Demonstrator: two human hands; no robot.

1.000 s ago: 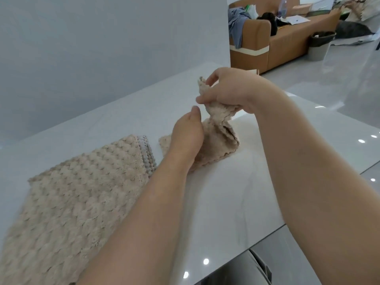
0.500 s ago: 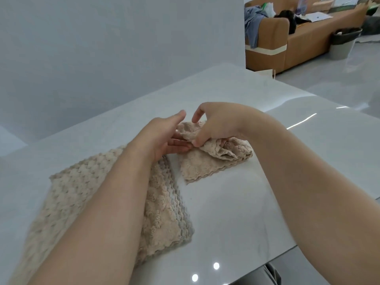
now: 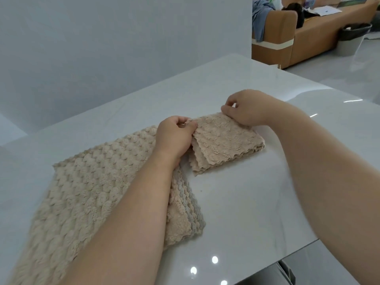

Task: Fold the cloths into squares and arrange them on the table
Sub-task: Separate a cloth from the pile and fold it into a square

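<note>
Folded cloth held at both far corners on the table.

Left hand (image 3: 174,136) pinches the small folded cloth (image 3: 224,142) at its far-left corner, right hand (image 3: 246,109) its far-right; long axis spans between them, beside the large cloth stack (image 3: 92,182).

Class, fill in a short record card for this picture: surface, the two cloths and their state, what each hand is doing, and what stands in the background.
surface: white glossy table
small cloth: beige, folded in layers, lying flat on the table
large cloth: beige, bubbly texture, lying beside the small one, under the left forearm
left hand: pinching the small cloth's near-left corner
right hand: pinching its far corner
background: tan sofa with clothes on it, dark bin
</note>
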